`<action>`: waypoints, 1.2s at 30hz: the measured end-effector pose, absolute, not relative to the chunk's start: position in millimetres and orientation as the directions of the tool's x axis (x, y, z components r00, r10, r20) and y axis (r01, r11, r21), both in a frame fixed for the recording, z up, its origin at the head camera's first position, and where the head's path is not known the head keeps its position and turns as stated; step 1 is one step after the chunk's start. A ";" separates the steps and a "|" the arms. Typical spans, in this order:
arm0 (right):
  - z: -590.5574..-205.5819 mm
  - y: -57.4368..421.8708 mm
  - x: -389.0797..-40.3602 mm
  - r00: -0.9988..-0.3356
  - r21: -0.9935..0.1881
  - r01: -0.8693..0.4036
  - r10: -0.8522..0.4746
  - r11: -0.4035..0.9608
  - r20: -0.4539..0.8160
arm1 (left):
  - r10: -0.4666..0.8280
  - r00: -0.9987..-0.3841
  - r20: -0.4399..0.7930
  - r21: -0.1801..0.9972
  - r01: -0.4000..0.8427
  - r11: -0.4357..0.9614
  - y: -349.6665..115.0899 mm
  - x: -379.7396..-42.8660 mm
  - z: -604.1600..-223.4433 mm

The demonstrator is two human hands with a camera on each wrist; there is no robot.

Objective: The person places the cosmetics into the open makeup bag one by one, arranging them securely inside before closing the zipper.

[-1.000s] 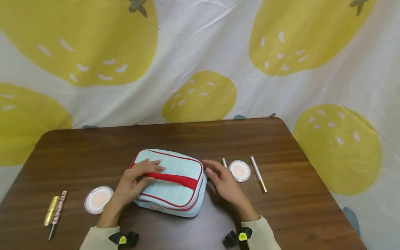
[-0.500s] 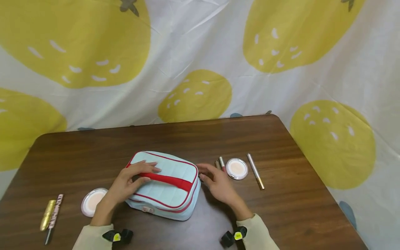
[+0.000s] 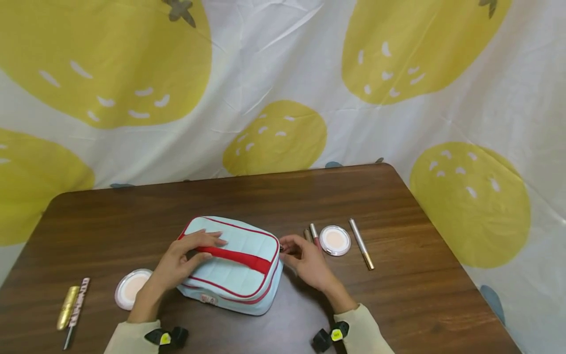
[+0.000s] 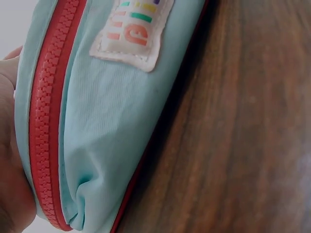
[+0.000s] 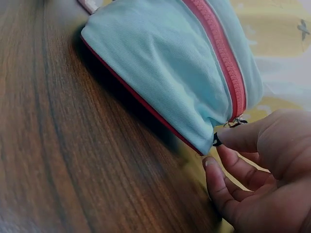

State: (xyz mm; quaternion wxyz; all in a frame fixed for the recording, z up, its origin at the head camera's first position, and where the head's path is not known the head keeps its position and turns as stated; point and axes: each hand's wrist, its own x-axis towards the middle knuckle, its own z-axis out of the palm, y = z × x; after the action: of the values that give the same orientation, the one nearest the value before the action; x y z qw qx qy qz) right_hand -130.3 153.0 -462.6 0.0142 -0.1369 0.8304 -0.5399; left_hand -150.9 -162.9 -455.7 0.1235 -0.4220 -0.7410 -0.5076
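Note:
A light blue cosmetic bag (image 3: 245, 235) with red piping stands on the table, a red strap handle (image 3: 247, 259) across its lid. My left hand (image 3: 174, 263) rests on the lid's left side, fingers stretched over the strap's end. At the far right corner, my right hand (image 3: 310, 265) pinches the zipper pull (image 5: 216, 141), a small dark tab, between thumb and fingers. The red zipper (image 5: 224, 56) runs closed along the side seen in the right wrist view. In the left wrist view its teeth are also meshed, above a lettered patch (image 4: 131, 36).
Right of the bag lie a compact (image 3: 334, 241), a silver-and-gold pen-like tube (image 3: 361, 244) and a lip gloss tube (image 3: 314, 233) beside a brown one. To the left are another compact (image 3: 131, 289), a gold tube (image 3: 68, 308) and a patterned pen (image 3: 78, 305). A lemon-print curtain (image 3: 283, 73) hangs behind the table.
The head view has shifted slightly, so everything sits a little further left. My right fingers have drawn together at the bag's corner. The left hand stays on the lid.

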 end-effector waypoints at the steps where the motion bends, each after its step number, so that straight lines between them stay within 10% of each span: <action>1: -459.7 151.9 -129.0 -0.964 -0.900 -0.209 -0.238 0.383 0.122 | 0.500 -0.613 0.612 0.649 0.750 0.127 -163.0 -151.0 -456.1; 9: -432.5 147.3 -117.9 -0.967 -0.913 -0.180 -0.235 0.367 0.096 | 0.483 -0.644 0.593 0.678 0.723 0.131 -160.9 -144.8 -447.0; 22: -464.9 151.3 -129.5 -0.978 -0.984 0.159 -0.151 -0.083 -0.146 | 0.469 -0.660 0.587 0.690 0.711 0.137 -158.0 -133.8 -422.2; 36: -466.7 147.5 -131.2 -0.990 -0.975 0.141 -0.031 -0.171 -0.138 | 0.420 -0.734 0.533 0.701 0.661 0.267 -163.4 -144.2 -447.6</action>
State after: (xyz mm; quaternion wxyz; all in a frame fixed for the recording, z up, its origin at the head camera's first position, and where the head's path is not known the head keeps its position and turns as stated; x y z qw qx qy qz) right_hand -131.2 147.5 -466.7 0.0563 0.0429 0.6415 -0.7639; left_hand -144.2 -163.4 -447.6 0.1209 -0.3437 -0.7866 -0.4986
